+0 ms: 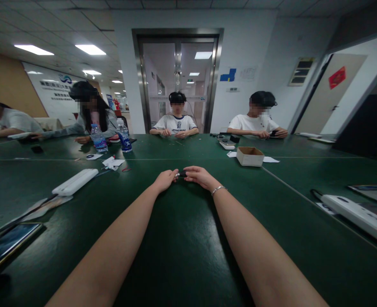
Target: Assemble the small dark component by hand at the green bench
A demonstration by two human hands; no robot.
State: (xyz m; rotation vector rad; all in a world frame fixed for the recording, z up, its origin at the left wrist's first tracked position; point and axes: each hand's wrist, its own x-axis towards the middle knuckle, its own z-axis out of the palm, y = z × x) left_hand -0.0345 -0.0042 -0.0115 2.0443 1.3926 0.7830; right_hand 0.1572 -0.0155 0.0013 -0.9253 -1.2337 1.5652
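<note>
- Left hand point(166, 181) pinches the silver end of a small thing point(182, 174); right hand point(200, 176) grips its black end.
- It sits between both hands, over the table point(178, 247).
- The step looks like two-handed handling; the next move probably calls for steady grips.

1. White shirt point(183, 123) in the middle: "STAR WARS" in dark capitals, below a small dark figure.
2. Wall sign point(49, 99) at left: blue wavy logo point(65, 78) above rows of dark lettering, too blurred to read.
3. Glass doors point(158, 72): a line of tiny lettering, illegible.
4. Red diamond point(337, 78) on the beige door point(322, 100): its marking is unclear.
5. Two bottles point(99, 140): lettering on the labels, unreadable.
</note>
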